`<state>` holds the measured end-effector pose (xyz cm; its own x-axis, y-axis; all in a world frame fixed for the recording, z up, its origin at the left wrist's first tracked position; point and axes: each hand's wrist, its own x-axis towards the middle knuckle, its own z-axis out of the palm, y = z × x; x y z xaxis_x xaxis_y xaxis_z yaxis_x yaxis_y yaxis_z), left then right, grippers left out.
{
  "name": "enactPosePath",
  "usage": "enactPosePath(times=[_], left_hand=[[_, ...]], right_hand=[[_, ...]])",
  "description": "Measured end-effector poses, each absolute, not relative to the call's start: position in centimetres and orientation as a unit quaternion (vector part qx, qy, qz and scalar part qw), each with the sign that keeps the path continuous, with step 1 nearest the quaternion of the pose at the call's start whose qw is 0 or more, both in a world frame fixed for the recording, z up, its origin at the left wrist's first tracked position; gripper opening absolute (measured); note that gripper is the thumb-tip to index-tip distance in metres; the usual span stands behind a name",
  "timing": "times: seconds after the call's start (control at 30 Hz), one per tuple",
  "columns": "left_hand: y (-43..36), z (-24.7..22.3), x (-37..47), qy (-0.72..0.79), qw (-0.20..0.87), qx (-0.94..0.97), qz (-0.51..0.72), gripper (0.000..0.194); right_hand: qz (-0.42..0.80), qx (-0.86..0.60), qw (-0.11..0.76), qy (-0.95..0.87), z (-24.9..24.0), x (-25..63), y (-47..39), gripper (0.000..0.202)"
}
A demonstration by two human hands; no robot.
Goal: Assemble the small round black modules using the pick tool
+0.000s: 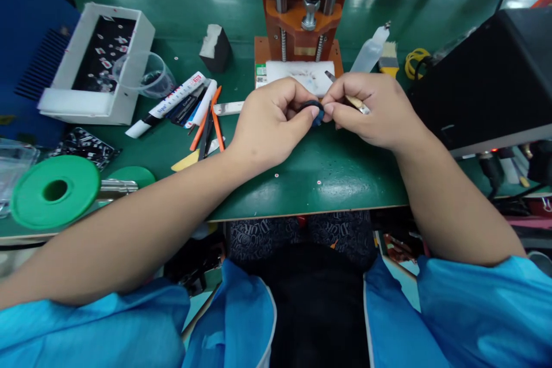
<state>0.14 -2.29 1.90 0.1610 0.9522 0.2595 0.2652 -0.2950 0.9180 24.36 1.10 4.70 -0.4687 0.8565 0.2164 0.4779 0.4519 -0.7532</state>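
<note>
My left hand (pixel 269 123) is closed, pinching a small dark rounded part with a blue side (pixel 318 116) between thumb and fingers. Opposite it, my right hand (pixel 377 106) is closed around a slim tool (pixel 357 104) with a flat metal tip; the tool's kind is unclear. The right thumb and fingertip meet at the edge of the dark part. Just behind both hands lies a white foam pad (pixel 299 72), stained on top, at the base of an orange-brown hand press (pixel 304 23). Fingers cover much of the part.
At left are a white box of small pieces (pixel 144 34), a clear plastic cup (pixel 149 76), a marker (pixel 166 104), orange-handled tools (pixel 200 131) and a green reel (pixel 32 198). On the right stand a squeeze bottle (pixel 370 50), a brush (pixel 388 57) and a black machine (pixel 483 80).
</note>
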Motion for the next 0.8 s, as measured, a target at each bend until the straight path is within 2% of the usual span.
enactPosePath(times=[0.17, 0.43, 0.73, 0.8], left_hand=[[-2.01, 1.83, 0.01, 0.471, 0.368, 0.661, 0.454, 0.007], [-2.15, 1.97, 0.03, 0.467, 0.381, 0.658, 0.451, 0.007], [-2.21, 1.96, 0.03, 0.474, 0.368, 0.660, 0.452, 0.008], [-2.24, 1.93, 0.09, 0.477, 0.359, 0.665, 0.448, 0.009]], right_hand=[[0.292, -0.410, 0.290, -0.814, 4.16, 24.15, 1.35, 0.009], [0.304, -0.409, 0.318, -0.800, 4.20, 24.38, 1.39, 0.015], [0.280, -0.417, 0.309, -0.808, 4.01, 24.35, 1.33, 0.001], [0.274, -0.416, 0.308, -0.811, 4.04, 24.31, 1.29, 0.003]])
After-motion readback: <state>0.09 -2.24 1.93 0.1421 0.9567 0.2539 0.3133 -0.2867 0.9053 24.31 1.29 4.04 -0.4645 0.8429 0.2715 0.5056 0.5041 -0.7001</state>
